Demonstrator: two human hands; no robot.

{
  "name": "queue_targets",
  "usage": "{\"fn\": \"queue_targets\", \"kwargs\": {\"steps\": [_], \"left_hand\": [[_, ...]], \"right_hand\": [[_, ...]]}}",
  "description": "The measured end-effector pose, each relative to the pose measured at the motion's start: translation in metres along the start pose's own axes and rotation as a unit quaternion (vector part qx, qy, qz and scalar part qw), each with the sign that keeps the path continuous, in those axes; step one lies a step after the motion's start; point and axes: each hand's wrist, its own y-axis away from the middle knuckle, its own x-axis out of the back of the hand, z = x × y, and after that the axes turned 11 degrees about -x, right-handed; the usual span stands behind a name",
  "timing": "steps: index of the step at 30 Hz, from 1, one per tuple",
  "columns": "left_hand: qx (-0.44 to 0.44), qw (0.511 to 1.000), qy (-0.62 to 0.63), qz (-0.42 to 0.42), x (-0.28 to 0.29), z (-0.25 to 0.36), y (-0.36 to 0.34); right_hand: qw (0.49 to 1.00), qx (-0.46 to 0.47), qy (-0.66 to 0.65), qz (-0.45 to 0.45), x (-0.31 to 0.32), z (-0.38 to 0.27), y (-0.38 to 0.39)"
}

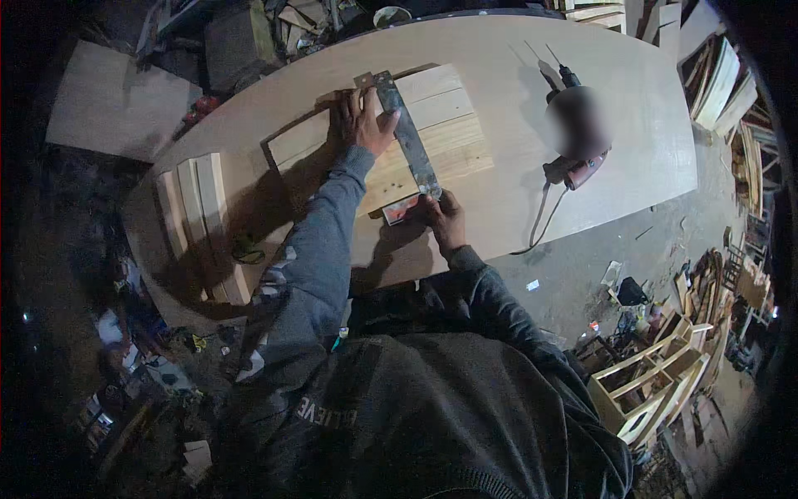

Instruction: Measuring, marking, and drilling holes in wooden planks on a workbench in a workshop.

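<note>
I see the metal ruler (407, 137) lying lengthwise across the boards (432, 125); my left hand (363, 121), spread flat, presses its far end, my right hand (445, 218) pinches the near end.

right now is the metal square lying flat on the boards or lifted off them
Flat: the metal square lies across the boards, left hand pressing beside it.

A panel of joined planks (432, 125) lay on the workbench (640, 108), near its middle. A metal square (409, 137) lay across the panel, running from far to near. The left hand (363, 121) rested on the panel just left of the square; the right hand (445, 220) was at the square's near end. A power drill (573, 162) lay to the right, well apart. A stack of boards (195, 216) lay at the left end.
</note>
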Motion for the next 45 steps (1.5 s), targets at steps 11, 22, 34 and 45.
{"fn": "queue_targets", "kwargs": {"steps": [11, 22, 34, 45], "left_hand": [[0.009, 0.997, -0.022, -0.075, 0.006, -0.002, -0.003], [-0.005, 0.995, -0.048, -0.090, 0.020, 0.012, -0.012], [-0.017, 0.988, -0.098, -0.121, 0.024, 0.015, -0.014], [-0.043, 0.993, -0.051, -0.100, 0.022, 0.013, -0.015]], "right_hand": [[0.998, -0.035, -0.043, -0.021, 0.004, -0.005, 0.002], [1.000, -0.001, -0.006, 0.003, 0.001, 0.000, 0.001], [0.999, 0.036, -0.004, 0.025, -0.006, 0.005, 0.004], [0.997, 0.045, 0.048, 0.036, -0.006, 0.010, 0.002]]}}
